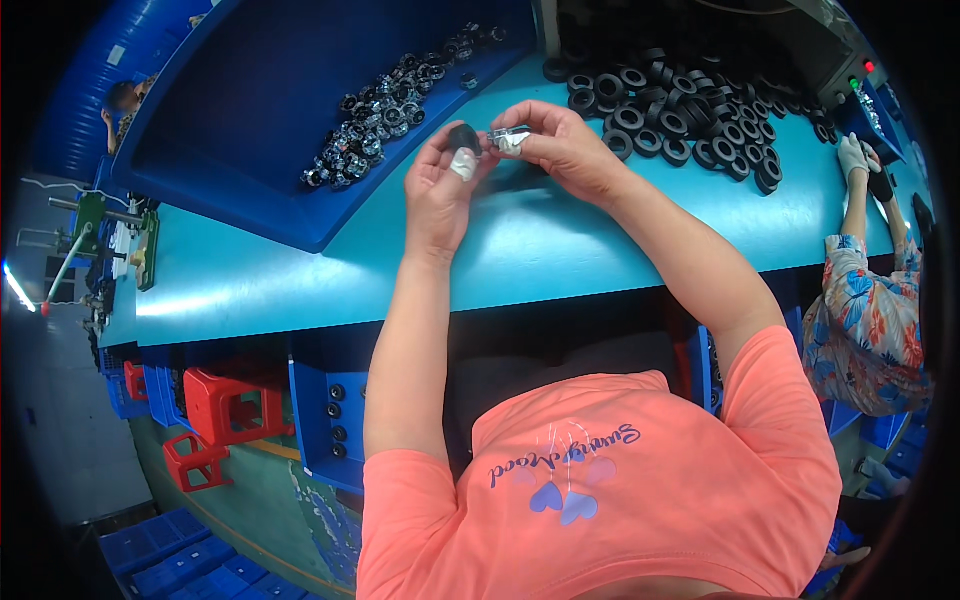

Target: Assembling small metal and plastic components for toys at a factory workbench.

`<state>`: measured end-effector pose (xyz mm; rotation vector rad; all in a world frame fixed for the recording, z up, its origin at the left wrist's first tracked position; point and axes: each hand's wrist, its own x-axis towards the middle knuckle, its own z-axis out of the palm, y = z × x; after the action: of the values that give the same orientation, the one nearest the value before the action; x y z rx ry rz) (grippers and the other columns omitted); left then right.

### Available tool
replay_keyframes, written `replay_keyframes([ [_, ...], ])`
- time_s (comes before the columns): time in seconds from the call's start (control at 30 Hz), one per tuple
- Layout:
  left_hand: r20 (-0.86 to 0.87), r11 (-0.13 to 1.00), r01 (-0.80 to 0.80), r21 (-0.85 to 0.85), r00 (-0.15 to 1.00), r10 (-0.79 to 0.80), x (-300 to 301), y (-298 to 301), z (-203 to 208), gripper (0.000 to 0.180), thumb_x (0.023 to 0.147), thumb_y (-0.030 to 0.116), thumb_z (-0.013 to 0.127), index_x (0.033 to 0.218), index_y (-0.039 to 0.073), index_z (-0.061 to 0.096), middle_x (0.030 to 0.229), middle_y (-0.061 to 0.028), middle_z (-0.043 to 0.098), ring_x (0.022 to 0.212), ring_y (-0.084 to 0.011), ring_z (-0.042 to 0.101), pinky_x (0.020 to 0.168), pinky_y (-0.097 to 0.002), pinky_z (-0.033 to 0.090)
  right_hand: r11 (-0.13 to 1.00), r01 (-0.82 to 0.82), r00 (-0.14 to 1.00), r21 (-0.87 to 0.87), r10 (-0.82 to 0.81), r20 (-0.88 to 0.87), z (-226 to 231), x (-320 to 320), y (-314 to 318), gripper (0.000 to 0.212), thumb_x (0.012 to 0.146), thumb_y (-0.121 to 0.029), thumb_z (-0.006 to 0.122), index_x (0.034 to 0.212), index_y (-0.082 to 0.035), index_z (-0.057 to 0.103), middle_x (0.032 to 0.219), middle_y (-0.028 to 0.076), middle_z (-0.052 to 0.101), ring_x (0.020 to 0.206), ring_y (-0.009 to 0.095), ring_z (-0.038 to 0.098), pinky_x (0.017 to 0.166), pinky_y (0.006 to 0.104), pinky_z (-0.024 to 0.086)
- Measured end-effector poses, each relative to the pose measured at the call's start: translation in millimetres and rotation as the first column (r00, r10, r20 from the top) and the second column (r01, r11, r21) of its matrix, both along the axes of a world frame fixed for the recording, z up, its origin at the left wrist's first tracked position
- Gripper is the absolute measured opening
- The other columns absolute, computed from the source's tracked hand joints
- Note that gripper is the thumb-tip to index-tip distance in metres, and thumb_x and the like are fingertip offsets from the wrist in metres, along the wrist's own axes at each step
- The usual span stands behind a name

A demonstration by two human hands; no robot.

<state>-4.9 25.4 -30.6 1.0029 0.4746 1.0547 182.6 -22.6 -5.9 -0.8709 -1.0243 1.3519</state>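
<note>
Above the turquoise table point(370, 270), my left hand point(438, 195) pinches a small black toy tyre point(464, 138) between thumb and fingers. Close beside it, my right hand point(570, 150) is closed on a shiny silver wheel hub point(499, 134). The two parts are nearly touching; whether they meet is too small to tell. White wrapping covers both thumbs. Many similar shiny hubs point(385, 115) lie in the big blue tray point(230, 130) to the left. Loose black tyres point(680, 110) are heaped on the table beyond my right hand.
A co-worker's gloved hands point(855, 160) work at the table's right end. A green metal hand press point(148, 245) stands at the left end. Red stools point(235, 405) and a blue bin point(330, 450) holding black wheels are below the table's front edge.
</note>
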Motion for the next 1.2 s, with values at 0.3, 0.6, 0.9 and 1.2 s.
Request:
replay_keyframes([
  [0.3,0.137,0.961,0.252,-0.116,0.962,-0.235,-6.8,3.2,0.2,0.048,0.088,0.013,0.073,0.131,0.001,0.056,0.119,-0.0108,0.065,0.112,-0.0238,0.063,0.107,-0.0445,0.048,0.973,0.114,0.978,0.202,-0.146,0.152,0.6,-4.2,-2.3,0.015,0.080,-0.006,0.080,0.092,-0.005,0.070,0.102,0.003,0.068,0.099,0.016,0.066,0.092,0.0315,0.054],
  [0.6,0.089,0.962,0.247,-0.113,0.967,-0.238,-6.9,0.9,-2.4,0.045,0.090,0.010,0.070,0.132,0.002,0.057,0.121,-0.0089,0.064,0.113,-0.0223,0.062,0.108,-0.0438,0.047,0.864,0.135,0.780,0.484,-0.394,0.486,-3.3,-10.8,-2.9,0.017,0.074,-0.005,0.080,0.089,-0.006,0.071,0.097,0.002,0.066,0.092,0.018,0.067,0.084,0.0309,0.055],
  [0.9,0.016,0.972,0.219,-0.079,0.976,-0.219,-1.4,-5.2,4.2,0.039,0.097,0.016,0.063,0.132,0.000,0.057,0.118,-0.0080,0.063,0.109,-0.0191,0.062,0.101,-0.0381,0.051,0.836,0.182,0.672,0.517,-0.490,0.555,-0.6,-16.8,-8.1,0.023,0.073,-0.003,0.076,0.093,-0.007,0.065,0.096,0.005,0.065,0.083,0.017,0.068,0.075,0.0308,0.055],
  [1.2,-0.109,0.997,0.076,-0.010,0.991,-0.076,3.8,-8.2,0.7,0.029,0.099,0.017,0.060,0.124,0.002,0.057,0.106,-0.0091,0.066,0.086,-0.0169,0.066,0.079,-0.0350,0.058,0.909,0.166,0.801,0.383,-0.351,0.485,-5.6,-11.9,-4.1,0.034,0.086,-0.007,0.070,0.117,-0.002,0.061,0.105,0.005,0.064,0.096,0.013,0.063,0.084,0.0279,0.054],
])
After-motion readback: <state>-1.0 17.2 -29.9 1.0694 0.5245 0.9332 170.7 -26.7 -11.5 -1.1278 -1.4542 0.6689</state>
